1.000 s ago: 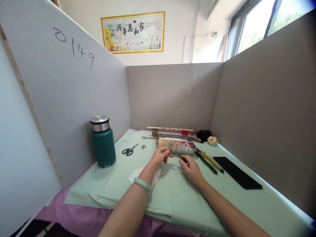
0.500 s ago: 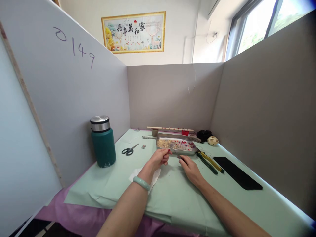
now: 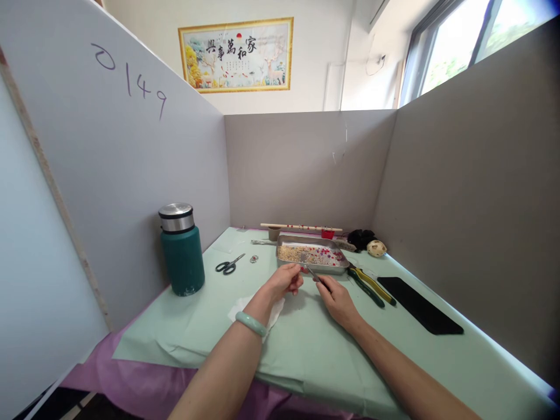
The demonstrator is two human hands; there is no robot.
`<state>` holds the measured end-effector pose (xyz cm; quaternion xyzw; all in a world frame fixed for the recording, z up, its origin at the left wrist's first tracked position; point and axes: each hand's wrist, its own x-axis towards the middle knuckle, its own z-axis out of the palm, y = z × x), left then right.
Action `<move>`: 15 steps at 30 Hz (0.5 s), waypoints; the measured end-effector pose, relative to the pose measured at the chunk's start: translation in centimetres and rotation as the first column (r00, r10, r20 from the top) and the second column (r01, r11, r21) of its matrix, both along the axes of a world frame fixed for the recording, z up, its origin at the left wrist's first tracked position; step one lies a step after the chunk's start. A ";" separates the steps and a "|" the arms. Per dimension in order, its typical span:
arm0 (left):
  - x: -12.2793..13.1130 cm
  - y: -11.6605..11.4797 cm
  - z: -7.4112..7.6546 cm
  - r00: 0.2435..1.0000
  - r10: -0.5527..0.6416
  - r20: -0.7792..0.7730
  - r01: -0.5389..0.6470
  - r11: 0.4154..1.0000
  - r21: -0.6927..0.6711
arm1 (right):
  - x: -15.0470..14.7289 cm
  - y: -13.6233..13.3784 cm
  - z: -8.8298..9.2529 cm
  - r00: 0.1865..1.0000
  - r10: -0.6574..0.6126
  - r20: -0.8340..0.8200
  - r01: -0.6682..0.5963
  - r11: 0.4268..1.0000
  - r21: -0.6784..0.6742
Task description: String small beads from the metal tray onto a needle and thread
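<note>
My left hand (image 3: 285, 280) is pinched closed just in front of the metal tray (image 3: 343, 268); what its fingertips hold is too small to make out. My right hand (image 3: 336, 298) grips a thin metal tool (image 3: 311, 273), maybe tweezers, whose tip points up-left toward my left fingertips. The tray holds several small beads (image 3: 306, 255), tan on the left and red on the right. A pale green bangle (image 3: 251, 324) circles my left wrist. A white tissue (image 3: 238, 308) lies under my left forearm.
A teal flask (image 3: 182, 251) stands at the left. Black scissors (image 3: 227, 265) lie beside a small ring. Green-and-yellow pliers (image 3: 371, 286) and a black phone (image 3: 420, 305) lie right of the tray. A wooden stick (image 3: 301, 227), cups and a black object line the back wall.
Both hands stay close together in front of the tray with only tiny shifts. The camera has tilted a little.
</note>
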<state>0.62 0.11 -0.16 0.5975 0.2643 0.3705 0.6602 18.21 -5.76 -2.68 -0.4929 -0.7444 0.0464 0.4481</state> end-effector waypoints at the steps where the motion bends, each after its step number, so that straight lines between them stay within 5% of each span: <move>1: 0.0 0.1 0.0 1.000 0.005 -0.003 -0.005 1.000 0.004 | 0.0 0.0 0.0 1.000 -0.004 0.003 0.004 1.000 0.002; 15: -0.4 -0.7 0.7 0.998 -0.063 -0.012 0.063 0.997 0.048 | 0.1 0.0 -0.1 0.999 -0.044 0.009 0.044 0.999 0.020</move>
